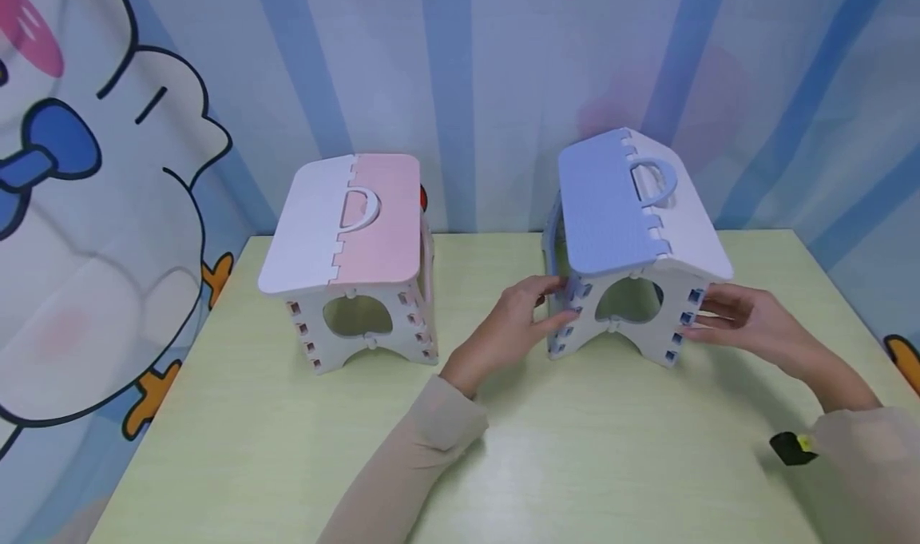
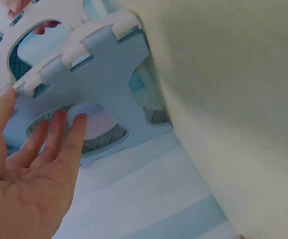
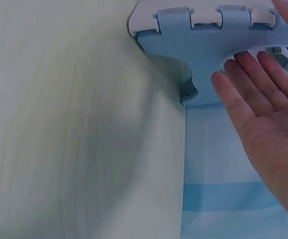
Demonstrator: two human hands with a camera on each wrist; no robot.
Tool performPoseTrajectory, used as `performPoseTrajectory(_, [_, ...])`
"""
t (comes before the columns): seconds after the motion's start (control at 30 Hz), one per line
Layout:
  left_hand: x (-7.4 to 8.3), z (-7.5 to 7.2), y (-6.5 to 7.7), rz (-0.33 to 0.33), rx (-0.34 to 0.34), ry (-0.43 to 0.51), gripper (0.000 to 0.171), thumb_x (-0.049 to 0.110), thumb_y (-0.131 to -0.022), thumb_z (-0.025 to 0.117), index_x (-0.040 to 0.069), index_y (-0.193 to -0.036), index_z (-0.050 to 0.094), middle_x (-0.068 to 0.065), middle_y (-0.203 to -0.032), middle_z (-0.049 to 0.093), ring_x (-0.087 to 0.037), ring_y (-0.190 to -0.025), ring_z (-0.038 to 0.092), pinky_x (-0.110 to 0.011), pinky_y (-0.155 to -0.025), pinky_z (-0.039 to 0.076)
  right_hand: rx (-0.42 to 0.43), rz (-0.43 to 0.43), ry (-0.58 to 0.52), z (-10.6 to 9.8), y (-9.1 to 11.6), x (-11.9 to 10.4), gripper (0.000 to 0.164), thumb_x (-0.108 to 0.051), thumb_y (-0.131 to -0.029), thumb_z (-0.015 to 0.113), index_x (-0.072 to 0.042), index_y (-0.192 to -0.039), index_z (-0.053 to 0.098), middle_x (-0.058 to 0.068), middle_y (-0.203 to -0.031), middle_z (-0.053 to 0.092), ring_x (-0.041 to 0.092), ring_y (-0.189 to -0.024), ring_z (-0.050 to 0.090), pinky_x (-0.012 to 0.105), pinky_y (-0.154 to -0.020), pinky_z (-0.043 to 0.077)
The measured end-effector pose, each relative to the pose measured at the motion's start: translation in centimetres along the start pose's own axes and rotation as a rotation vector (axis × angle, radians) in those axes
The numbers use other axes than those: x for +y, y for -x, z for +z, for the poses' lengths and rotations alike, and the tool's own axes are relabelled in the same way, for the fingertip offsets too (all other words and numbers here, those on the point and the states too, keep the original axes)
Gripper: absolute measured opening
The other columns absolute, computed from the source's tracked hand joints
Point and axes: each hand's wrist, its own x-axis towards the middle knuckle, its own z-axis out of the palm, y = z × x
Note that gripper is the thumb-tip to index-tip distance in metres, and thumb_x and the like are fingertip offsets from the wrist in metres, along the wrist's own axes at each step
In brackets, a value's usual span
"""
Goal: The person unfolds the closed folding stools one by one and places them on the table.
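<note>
A blue-and-white plastic folding stool [image 1: 607, 200] stands on the right part of the table, its top slightly peaked along the hinge and its handle loop raised. My left hand [image 1: 513, 320] is at its left side, thumb at the front corner. In the left wrist view, that hand's fingers [image 2: 74, 142] extend loosely by the oval cutout in the blue side panel. On the other side is my right hand [image 1: 765, 324], thumb by the front right corner. Its fingers [image 3: 236, 102] are extended beside the blue panel. Whether all fingertips touch is unclear.
A pink-and-white folding stool [image 1: 381, 240] stands to the left on the pale green table [image 1: 611, 456]. A striped backdrop [image 1: 496, 89] rises behind the table's back edge. A small black object [image 1: 792, 448] is by the right sleeve.
</note>
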Motion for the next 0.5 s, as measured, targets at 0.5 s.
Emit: performPoseTrajectory(0.5, [3.2, -2.6, -1.2, 0.159, 0.301, -0.066, 0.029, 0.020, -0.103, 0.058, 0.007, -0.129, 0.061, -0.004, -0.128, 0.063, -0.014, -0.119, 0.057, -0.027, -0.099, 0.048, 0.079, -0.253, -0.173, -3.9, 0.6, -2.2, 0.045, 0.000, -0.108, 0.033, -0.002, -0.152, 0.037, -0.003, -0.147, 0.049, 0.003, -0.129, 0.049, 0.011, -0.095, 0.043])
